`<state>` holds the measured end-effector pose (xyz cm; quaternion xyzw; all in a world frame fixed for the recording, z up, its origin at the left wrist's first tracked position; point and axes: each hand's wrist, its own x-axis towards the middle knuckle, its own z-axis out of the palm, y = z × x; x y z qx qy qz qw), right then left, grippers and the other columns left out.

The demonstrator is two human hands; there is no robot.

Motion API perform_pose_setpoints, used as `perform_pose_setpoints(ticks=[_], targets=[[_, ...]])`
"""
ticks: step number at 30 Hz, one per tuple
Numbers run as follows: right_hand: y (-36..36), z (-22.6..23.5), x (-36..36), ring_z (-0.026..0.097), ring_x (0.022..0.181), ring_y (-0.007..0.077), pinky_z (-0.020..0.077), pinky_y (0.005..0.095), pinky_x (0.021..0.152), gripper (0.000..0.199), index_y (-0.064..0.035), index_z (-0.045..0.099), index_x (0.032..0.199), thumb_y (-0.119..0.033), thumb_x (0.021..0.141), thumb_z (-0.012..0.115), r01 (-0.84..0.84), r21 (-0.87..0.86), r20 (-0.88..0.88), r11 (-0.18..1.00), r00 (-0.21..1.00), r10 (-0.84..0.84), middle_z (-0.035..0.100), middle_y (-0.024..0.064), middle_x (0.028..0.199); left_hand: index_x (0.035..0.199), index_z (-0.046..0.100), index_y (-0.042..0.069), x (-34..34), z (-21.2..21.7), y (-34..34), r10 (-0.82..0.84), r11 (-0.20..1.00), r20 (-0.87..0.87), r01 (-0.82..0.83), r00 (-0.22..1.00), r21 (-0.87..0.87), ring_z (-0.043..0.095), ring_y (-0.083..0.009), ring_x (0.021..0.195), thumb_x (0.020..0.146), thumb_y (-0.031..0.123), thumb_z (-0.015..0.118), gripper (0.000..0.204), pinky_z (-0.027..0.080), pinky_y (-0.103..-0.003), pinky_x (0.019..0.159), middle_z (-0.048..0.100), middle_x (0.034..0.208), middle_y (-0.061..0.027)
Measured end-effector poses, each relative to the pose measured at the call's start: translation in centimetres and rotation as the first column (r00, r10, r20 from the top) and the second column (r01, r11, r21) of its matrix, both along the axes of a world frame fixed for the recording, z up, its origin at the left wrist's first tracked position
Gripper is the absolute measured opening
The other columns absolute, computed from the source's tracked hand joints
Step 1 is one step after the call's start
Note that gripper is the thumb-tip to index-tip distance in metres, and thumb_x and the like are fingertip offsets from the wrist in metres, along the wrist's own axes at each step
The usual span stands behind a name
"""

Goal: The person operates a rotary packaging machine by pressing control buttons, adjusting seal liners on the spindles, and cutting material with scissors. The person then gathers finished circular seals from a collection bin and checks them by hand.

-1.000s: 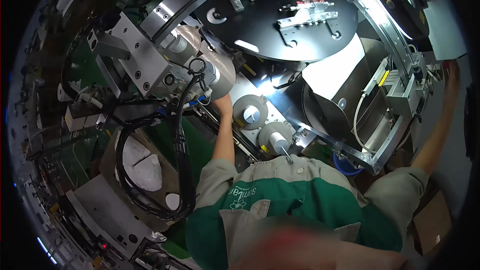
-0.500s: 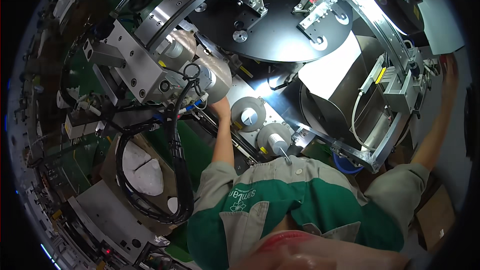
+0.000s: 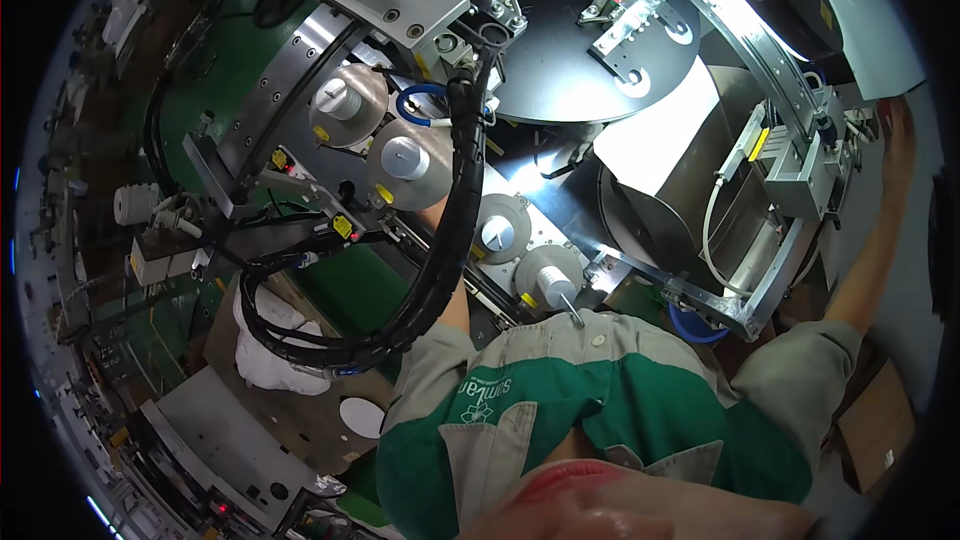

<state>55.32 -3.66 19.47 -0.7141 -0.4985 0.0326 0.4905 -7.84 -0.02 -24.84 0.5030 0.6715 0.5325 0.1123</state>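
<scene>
My left forearm (image 3: 452,308) reaches up from my green and grey shirt into the machine. My left hand is hidden behind the thick black corrugated hose (image 3: 440,270) and the round metal rollers (image 3: 405,157). Two smaller rollers (image 3: 497,232) sit just right of that forearm. My right arm stretches far to the right, and my right hand (image 3: 895,135) rests against the grey machine frame by a metal bracket assembly (image 3: 800,175). Its fingers are too blurred to read.
A large black disc table (image 3: 560,70) with clamps fills the top centre. A curved steel guard (image 3: 650,220) and a blue tube (image 3: 690,325) lie below it. A white cloth (image 3: 270,350) sits on a lower shelf at left. A cardboard box (image 3: 880,420) stands at the lower right.
The view has shifted closer and lower over the machine, so the rollers and the black hose now sit centre. My left arm stays reaching in, and my right hand stays on the frame.
</scene>
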Motion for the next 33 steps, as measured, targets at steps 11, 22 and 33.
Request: perform_pose_setpoints(ticks=[11,22,33], targets=[[0.2,-0.2,-0.9,0.049,0.112,0.0177,0.0356,0.0286,0.097,0.051,0.0016,0.047,0.125,-0.034,0.089,0.053,0.056,-0.005,-0.036,0.998,0.998,-0.056,0.050,0.0097,0.123,0.093,0.060,-0.005,0.6,1.8,-0.6,-0.010,0.978,0.040,0.018,0.999,-0.209,0.058,-0.0348,0.087,0.073,0.006,0.066,0.023,0.043,-0.042,0.081,0.063,0.096,-0.0191],[0.2,-0.5,-2.1,0.048,0.113,0.0209,0.0378,0.0338,0.097,0.055,0.0014,0.048,0.123,-0.036,0.085,0.059,0.013,0.038,-0.048,0.999,0.999,-0.011,0.052,0.0125,0.121,0.095,0.060,-0.008,-0.2,-0.3,-0.2,-0.037,0.984,-0.173,0.006,0.984,-0.180,0.057,-0.0334,0.093,0.077,0.008,0.061,0.024,0.041,-0.042,0.084,0.062,0.102,-0.0192],[-0.5,-0.1,0.4,0.050,0.112,0.0182,0.0403,0.0335,0.096,0.046,-0.0003,0.048,0.123,-0.031,0.089,0.053,-0.037,0.061,-0.005,0.997,0.999,0.037,0.050,0.0090,0.124,0.095,0.059,-0.007,0.3,-1.5,0.4,0.011,0.999,0.092,-0.006,0.996,-0.046,0.059,-0.0320,0.088,0.074,0.006,0.064,0.025,0.043,-0.040,0.082,0.063,0.096,-0.0195]])
